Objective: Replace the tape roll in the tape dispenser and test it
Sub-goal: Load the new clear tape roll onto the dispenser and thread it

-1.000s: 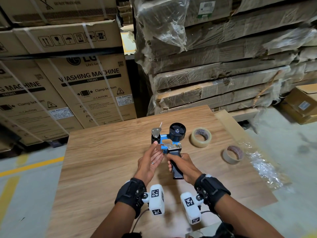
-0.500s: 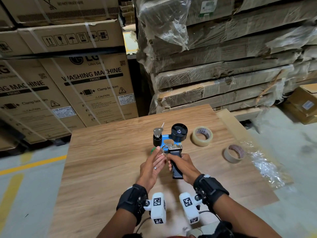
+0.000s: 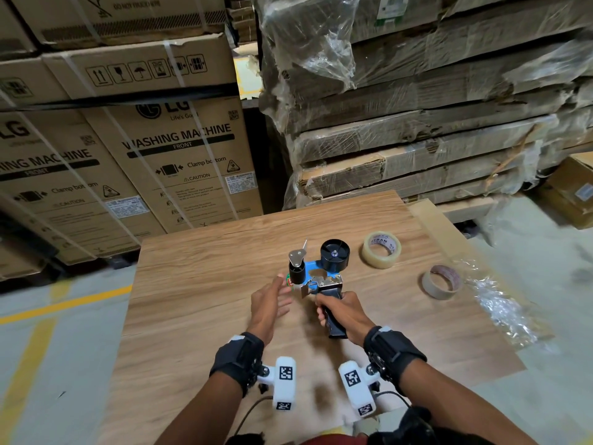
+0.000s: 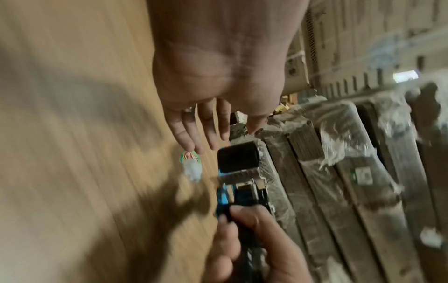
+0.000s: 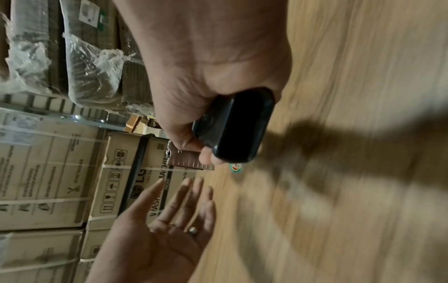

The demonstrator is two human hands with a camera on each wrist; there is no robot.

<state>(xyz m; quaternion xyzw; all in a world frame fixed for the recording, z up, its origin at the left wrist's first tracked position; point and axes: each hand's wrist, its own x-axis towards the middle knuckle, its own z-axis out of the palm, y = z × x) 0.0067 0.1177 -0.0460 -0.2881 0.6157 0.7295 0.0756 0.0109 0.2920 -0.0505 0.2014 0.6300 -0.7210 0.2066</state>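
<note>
A blue tape dispenser [image 3: 316, 271] with an empty black spool [image 3: 334, 254] is held over the wooden table [image 3: 199, 284]. My right hand [image 3: 340, 311] grips its black handle [image 5: 238, 126]. My left hand [image 3: 268, 300] hovers just left of the dispenser's black roller [image 4: 237, 159], fingers straight and holding nothing. A small green and red sticker scrap [image 4: 190, 159] lies on the table under the left fingertips. A clear tape roll [image 3: 382, 250] lies flat to the right of the dispenser. A nearly spent roll with a brown core [image 3: 441, 282] lies further right.
Crumpled clear plastic wrap [image 3: 500, 309] sits on the table's right edge. Stacked washing machine cartons [image 3: 173, 149] stand behind the table at left, and wrapped flat cardboard stacks [image 3: 417, 117] at right. Concrete floor with a yellow line [image 3: 64, 305] lies to the left.
My left hand has drawn back from the dispenser's front and moved left, uncovering the small sticker scrap on the table. The right hand keeps its grip on the handle.
</note>
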